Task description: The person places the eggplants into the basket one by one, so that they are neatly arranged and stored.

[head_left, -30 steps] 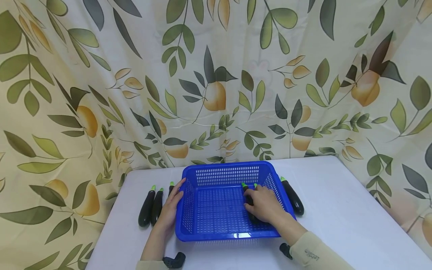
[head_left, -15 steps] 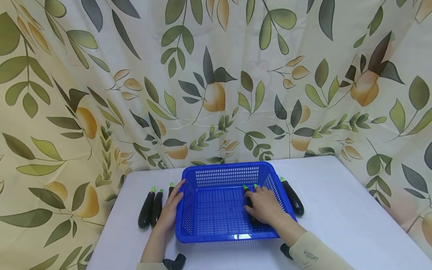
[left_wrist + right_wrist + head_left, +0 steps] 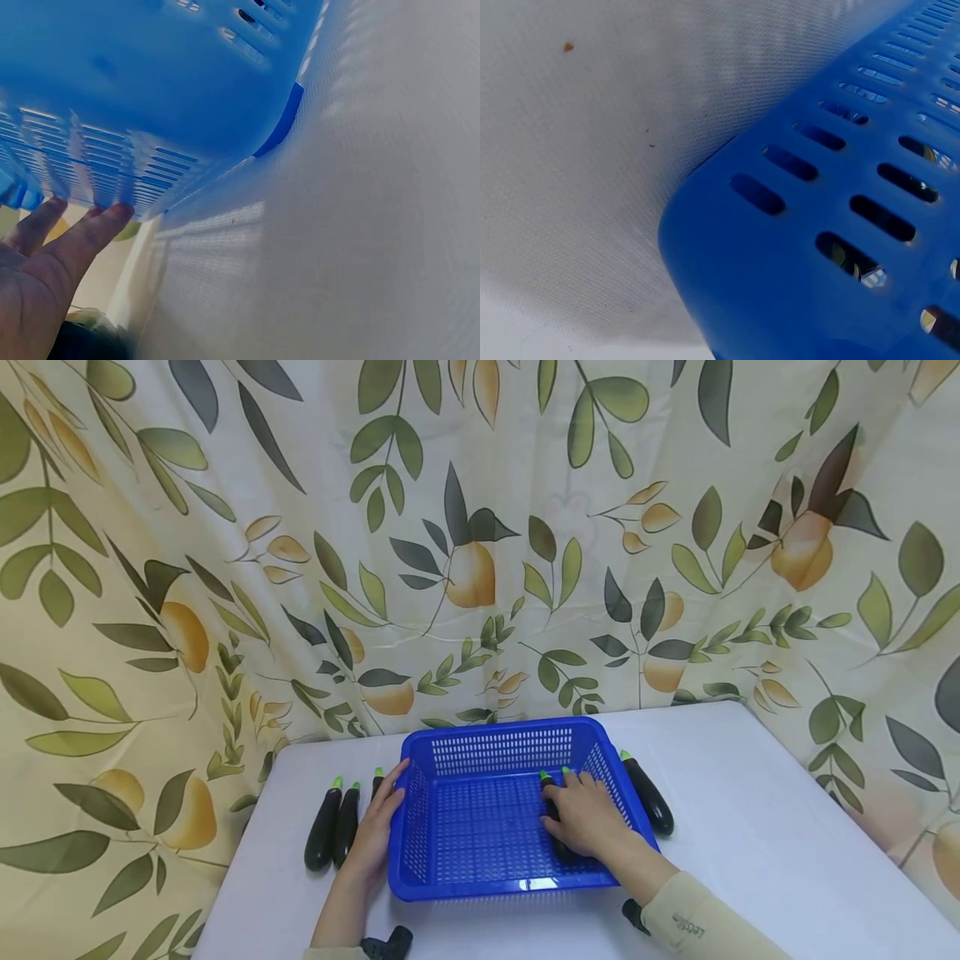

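Observation:
A blue plastic basket [image 3: 480,885] with slotted walls stands on the white tabletop. My left hand [image 3: 375,831] touches its left wall; in the left wrist view its fingertips lie against the slots. Inside, at the right, two dark eggplants [image 3: 553,835] with green stems lie side by side. My right hand [image 3: 592,818] lies over them, holding the right-hand one and covering most of it, with thumb and index finger reaching across the other. The right wrist view shows only the basket's outer corner [image 3: 742,247], not the hand.
Left of the basket lie two eggplants [image 3: 322,827] and a third [image 3: 377,781], partly hidden by my left hand. Another eggplant [image 3: 648,797] lies against the basket's right side. A leaf-and-fruit patterned curtain [image 3: 480,527] hangs behind the table [image 3: 750,827].
The head view has shifted slightly. Both hands, the basket and the eggplants stay in practically the same places.

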A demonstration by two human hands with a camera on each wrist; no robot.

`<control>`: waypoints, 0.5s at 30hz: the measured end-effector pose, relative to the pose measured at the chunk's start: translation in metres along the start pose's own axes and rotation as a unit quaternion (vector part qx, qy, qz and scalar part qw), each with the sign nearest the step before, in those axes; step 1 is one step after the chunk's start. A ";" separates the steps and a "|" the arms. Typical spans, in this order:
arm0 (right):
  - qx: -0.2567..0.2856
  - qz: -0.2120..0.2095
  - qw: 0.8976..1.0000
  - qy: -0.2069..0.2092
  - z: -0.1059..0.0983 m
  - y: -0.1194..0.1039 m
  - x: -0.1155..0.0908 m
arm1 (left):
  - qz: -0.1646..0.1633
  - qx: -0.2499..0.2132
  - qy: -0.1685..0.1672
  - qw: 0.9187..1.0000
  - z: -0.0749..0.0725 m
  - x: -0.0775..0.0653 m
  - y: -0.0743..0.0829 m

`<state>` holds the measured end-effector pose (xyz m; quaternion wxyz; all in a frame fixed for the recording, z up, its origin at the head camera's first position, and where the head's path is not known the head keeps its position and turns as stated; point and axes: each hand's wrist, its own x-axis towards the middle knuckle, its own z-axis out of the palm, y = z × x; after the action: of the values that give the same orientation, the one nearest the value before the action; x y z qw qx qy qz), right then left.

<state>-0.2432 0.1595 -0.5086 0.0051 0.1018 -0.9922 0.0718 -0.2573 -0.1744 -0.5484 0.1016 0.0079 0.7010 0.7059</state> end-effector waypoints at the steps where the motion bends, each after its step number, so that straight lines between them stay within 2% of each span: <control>1: 0.001 0.000 1.000 0.000 0.000 0.000 0.000 | 0.003 0.002 -0.002 1.000 0.000 0.000 0.000; 15: 0.001 0.005 1.000 0.010 0.000 0.001 0.002 | 0.008 -0.006 -0.009 1.000 0.000 -0.001 0.001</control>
<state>-0.2454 0.1600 -0.5086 0.0146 0.0966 -0.9925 0.0738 -0.2568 -0.1746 -0.5470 0.1027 0.0194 0.6955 0.7109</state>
